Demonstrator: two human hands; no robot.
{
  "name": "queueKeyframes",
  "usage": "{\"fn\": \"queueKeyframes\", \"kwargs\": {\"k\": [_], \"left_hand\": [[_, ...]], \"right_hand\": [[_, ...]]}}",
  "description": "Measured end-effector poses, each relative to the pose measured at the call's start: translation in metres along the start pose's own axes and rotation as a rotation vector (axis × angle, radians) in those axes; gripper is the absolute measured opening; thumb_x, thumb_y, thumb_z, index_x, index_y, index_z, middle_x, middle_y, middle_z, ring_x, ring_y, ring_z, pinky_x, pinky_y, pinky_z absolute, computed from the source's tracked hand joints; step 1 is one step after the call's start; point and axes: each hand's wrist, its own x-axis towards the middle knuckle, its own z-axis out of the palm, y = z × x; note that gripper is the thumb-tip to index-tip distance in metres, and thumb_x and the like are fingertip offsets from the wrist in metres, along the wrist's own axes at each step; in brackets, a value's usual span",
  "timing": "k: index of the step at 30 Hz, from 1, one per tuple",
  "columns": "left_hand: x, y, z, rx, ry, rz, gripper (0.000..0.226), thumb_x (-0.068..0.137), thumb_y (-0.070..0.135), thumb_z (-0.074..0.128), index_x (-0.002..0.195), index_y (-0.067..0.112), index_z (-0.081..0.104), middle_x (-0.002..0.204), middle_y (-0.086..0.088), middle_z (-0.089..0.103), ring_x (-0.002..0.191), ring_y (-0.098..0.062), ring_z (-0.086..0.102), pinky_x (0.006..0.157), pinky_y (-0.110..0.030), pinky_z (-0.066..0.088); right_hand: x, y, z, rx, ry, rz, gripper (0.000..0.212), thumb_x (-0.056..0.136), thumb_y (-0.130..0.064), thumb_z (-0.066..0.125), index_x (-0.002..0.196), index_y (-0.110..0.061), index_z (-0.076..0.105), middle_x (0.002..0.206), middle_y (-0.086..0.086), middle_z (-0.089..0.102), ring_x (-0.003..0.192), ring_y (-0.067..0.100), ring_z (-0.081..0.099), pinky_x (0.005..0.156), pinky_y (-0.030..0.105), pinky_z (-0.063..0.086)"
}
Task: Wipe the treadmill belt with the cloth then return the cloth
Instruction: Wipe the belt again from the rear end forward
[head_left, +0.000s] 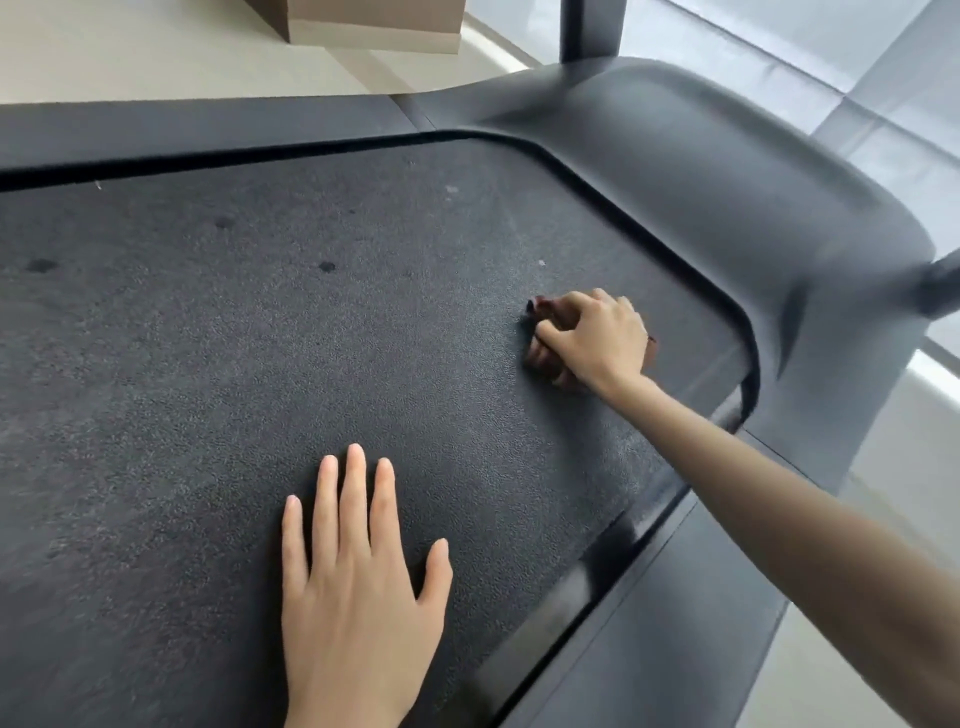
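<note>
While the left hand lies flat on the treadmill belt — fingers straight, holding nothing — the right hand grips a bunched dark cloth against it.

Left grip, long-fingered with short nails, and right grip are bare, as is the right forearm.

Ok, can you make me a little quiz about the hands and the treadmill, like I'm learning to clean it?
1. True or false: the left hand lies flat, fingers straight, on the treadmill belt.
2. What does the right hand hold? A: a dark cloth. B: a spray bottle. C: a brush.
3. Fill the gap: the cloth is pressed against the ____.
Key: 1 true; 2 A; 3 belt.
</note>
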Motion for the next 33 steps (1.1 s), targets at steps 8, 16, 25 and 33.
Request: {"fn": "queueKeyframes", "kwargs": {"k": [8, 16, 25, 33], "left_hand": [[-0.002, -0.001, 0.000, 0.054, -0.007, 0.025, 0.074, 0.081, 0.050, 0.035, 0.134, 0.000, 0.051, 0.146, -0.018, 0.040, 0.136, -0.033, 0.035, 0.109, -0.052, 0.022], [0.001, -0.017, -0.012, 0.096, -0.006, -0.160, 0.078, 0.084, 0.055, 0.032, 0.135, -0.002, 0.048, 0.144, -0.018, 0.042, 0.136, -0.037, 0.033, 0.108, -0.060, 0.021], [0.008, -0.036, -0.022, 0.065, 0.058, -0.249, 0.065, 0.086, 0.040, 0.027, 0.131, 0.001, 0.052, 0.139, -0.016, 0.049, 0.134, -0.035, 0.038, 0.106, -0.061, 0.028], [0.006, -0.034, -0.021, 0.086, 0.064, -0.278, 0.065, 0.085, 0.039, 0.029, 0.131, -0.003, 0.052, 0.140, -0.018, 0.047, 0.134, -0.037, 0.038, 0.104, -0.064, 0.027]], "right_hand": [[-0.060, -0.034, -0.008, 0.186, 0.007, -0.451, 0.039, 0.070, -0.053, 0.050, 0.091, -0.028, 0.072, 0.083, -0.003, 0.063, 0.081, 0.027, 0.055, 0.070, 0.034, 0.047], [0.020, -0.023, 0.005, 0.015, -0.013, 0.101, 0.041, 0.081, -0.052, 0.057, 0.101, -0.019, 0.070, 0.110, 0.010, 0.066, 0.104, 0.037, 0.055, 0.085, 0.038, 0.041], [-0.105, -0.146, -0.007, 0.213, 0.064, -0.578, 0.039, 0.066, -0.050, 0.056, 0.085, -0.021, 0.074, 0.079, 0.001, 0.063, 0.074, 0.031, 0.056, 0.065, 0.036, 0.040], [-0.064, -0.058, -0.012, 0.150, -0.003, -0.358, 0.039, 0.073, -0.053, 0.056, 0.097, -0.026, 0.071, 0.094, 0.001, 0.065, 0.090, 0.033, 0.057, 0.074, 0.037, 0.046]]}}
